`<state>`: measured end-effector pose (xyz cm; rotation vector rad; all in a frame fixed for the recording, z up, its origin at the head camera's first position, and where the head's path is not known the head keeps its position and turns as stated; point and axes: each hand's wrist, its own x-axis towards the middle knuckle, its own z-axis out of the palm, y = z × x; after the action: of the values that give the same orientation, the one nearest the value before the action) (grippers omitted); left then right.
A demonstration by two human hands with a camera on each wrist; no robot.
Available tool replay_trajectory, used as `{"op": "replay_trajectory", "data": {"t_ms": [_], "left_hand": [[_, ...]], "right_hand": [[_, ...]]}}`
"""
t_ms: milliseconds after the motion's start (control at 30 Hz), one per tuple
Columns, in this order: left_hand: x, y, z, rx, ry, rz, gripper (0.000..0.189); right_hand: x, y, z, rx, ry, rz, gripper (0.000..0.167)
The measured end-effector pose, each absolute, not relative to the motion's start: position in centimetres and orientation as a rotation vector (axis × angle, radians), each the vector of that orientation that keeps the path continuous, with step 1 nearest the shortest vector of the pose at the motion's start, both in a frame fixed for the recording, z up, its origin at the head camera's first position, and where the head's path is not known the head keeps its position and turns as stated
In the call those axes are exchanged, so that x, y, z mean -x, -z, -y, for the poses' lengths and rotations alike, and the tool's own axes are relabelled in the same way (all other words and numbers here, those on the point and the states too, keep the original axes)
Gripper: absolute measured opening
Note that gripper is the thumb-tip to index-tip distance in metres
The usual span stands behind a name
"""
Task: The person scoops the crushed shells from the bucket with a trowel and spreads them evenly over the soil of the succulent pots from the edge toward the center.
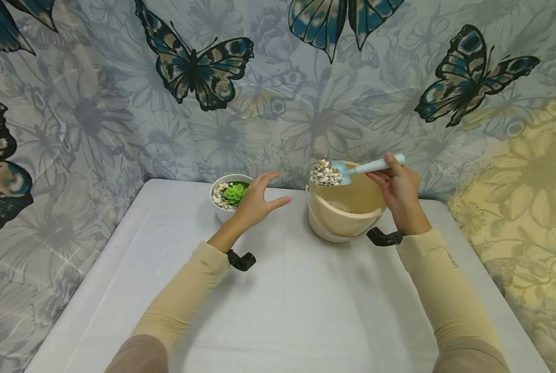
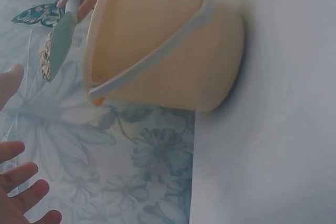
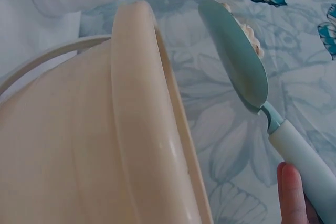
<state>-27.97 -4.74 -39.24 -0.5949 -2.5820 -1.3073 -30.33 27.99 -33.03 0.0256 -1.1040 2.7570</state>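
Note:
My right hand grips the pale handle of a small blue-green trowel. Its scoop carries a heap of pale, mixed pebbles above the left rim of a cream bucket. In the left wrist view the trowel is apart from the bucket. My left hand holds nothing, its thumb and fingers spread beside a white pot. A green succulent sits in that pot among similar pebbles, partly hidden by the hand.
Both containers stand near the back edge of a white-covered table. A butterfly-printed cloth hangs behind it. The bucket's thin handle hangs down along its outer side.

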Motion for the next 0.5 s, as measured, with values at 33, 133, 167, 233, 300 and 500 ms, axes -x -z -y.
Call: {"op": "replay_trajectory", "data": {"t_ms": [33, 133, 167, 233, 300, 500], "left_hand": [[28.0, 39.3, 4.9, 0.588, 1.312, 2.583, 0.071], [28.0, 39.4, 5.5, 0.582, 1.318, 2.58, 0.071], [27.9, 39.4, 5.6, 0.584, 1.325, 2.573, 0.071], [27.9, 39.4, 6.0, 0.583, 1.331, 2.566, 0.071], [27.8, 39.5, 6.3, 0.577, 1.33, 2.562, 0.072], [27.6, 39.6, 7.2, 0.536, 1.283, 2.541, 0.074]], "right_hand": [[30.3, 33.1, -27.9, -0.023, -2.756, 1.104, 0.009], [30.3, 33.1, -27.5, -0.016, -2.753, 1.106, 0.009], [30.3, 33.2, -27.3, -0.016, -2.756, 1.105, 0.01], [30.2, 33.2, -26.9, -0.023, -2.761, 1.096, 0.01], [30.1, 33.2, -26.5, -0.037, -2.759, 1.099, 0.01], [29.8, 33.3, -24.9, -0.043, -2.768, 1.126, 0.013]]}}
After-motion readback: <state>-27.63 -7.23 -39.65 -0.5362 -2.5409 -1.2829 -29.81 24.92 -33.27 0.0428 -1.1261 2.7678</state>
